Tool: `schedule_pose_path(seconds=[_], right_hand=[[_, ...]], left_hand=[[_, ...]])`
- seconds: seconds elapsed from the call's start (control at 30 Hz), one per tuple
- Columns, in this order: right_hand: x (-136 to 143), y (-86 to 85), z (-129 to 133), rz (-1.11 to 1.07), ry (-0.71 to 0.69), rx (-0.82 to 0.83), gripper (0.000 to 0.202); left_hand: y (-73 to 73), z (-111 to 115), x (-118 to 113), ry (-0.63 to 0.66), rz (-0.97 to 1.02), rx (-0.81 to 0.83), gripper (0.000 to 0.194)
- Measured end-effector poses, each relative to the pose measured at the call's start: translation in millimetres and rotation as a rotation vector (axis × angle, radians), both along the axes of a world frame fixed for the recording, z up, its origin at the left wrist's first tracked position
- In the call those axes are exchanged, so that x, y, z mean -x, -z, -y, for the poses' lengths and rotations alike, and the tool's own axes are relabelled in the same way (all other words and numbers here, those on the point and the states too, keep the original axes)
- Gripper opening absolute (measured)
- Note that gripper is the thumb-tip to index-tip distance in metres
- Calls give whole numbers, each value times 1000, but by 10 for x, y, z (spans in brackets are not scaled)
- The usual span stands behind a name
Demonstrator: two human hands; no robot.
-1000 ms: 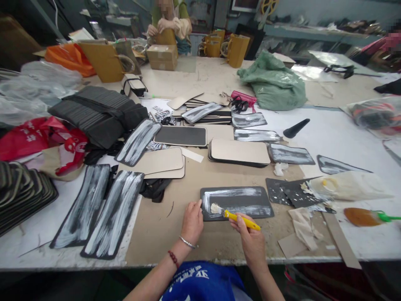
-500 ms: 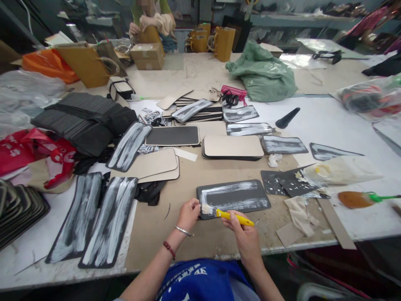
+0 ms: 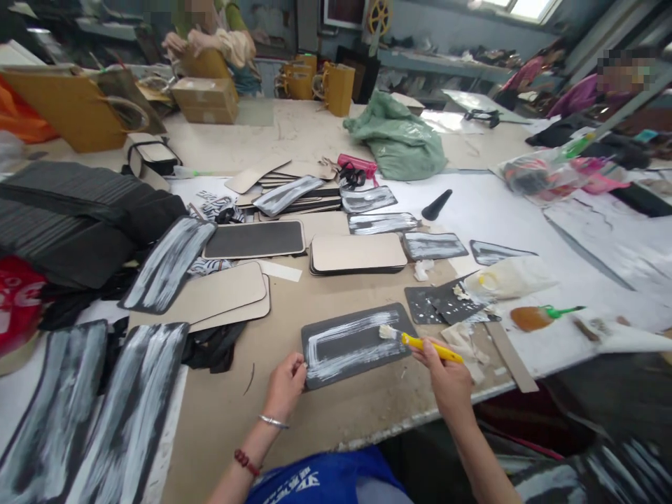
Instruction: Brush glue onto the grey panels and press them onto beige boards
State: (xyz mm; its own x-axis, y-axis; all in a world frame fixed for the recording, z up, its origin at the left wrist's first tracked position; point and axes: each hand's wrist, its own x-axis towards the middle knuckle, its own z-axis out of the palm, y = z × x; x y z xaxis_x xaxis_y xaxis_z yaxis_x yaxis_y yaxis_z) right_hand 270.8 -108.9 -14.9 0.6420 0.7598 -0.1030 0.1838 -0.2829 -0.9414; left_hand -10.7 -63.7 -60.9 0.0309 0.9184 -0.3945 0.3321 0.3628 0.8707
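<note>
A dark rectangular panel point(image 3: 346, 348) lies on the brown sheet, with white streaks along its long edges and its left end. My left hand point(image 3: 286, 381) pinches the panel's lower left corner. In my right hand point(image 3: 446, 371) is a yellow-handled brush point(image 3: 433, 348), its pale bristles at the panel's right part. Behind the panel sits a stack of beige panels point(image 3: 358, 253). Other white-streaked dark panels point(image 3: 131, 399) lie at the left, and several smaller ones are beyond the stack.
Dark scraps point(image 3: 444, 302) with white spots and a glue-smeared plastic bag point(image 3: 512, 278) are at the right, near an orange-brown bottle point(image 3: 530, 318). A green bag point(image 3: 402, 140) stands farther back. Several people are beyond the table.
The view has swung to the right. The brush has moved from the panel's left end to its right part, and the streak along the left end is now fuller. My left hand stays at the corner.
</note>
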Motion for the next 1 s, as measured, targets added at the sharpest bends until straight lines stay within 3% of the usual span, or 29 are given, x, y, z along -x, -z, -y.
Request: schedule_pose_path(seconds=[0.07, 0.2, 0.37, 0.53, 0.67, 0.8, 0.9, 1.0], right_hand=[[-161, 68, -56, -50, 41, 7, 47], [-434, 78, -86, 79, 163, 10, 47], [-373, 24, -225, -47, 100, -110, 45], [-417, 61, -363, -24, 93, -77, 46], [-495, 34, -179, 0, 120, -105, 44], [-586, 51, 98, -21, 88, -5, 47], [-878, -16, 244, 188, 219, 55, 49], [-1289, -210, 264, 405, 327, 26, 48]], left_hand=[[-24, 10, 9, -16, 20, 23, 19], [-65, 28, -8, -43, 38, 34, 23], [-101, 28, -24, -48, 40, 32, 27], [-130, 33, -26, -38, 30, 28, 30], [-142, 40, -40, -49, 31, 39, 33], [-126, 52, -18, -38, 14, 44, 36], [-96, 58, 19, -7, -8, 59, 40], [-79, 38, 45, -1, -8, 77, 42]])
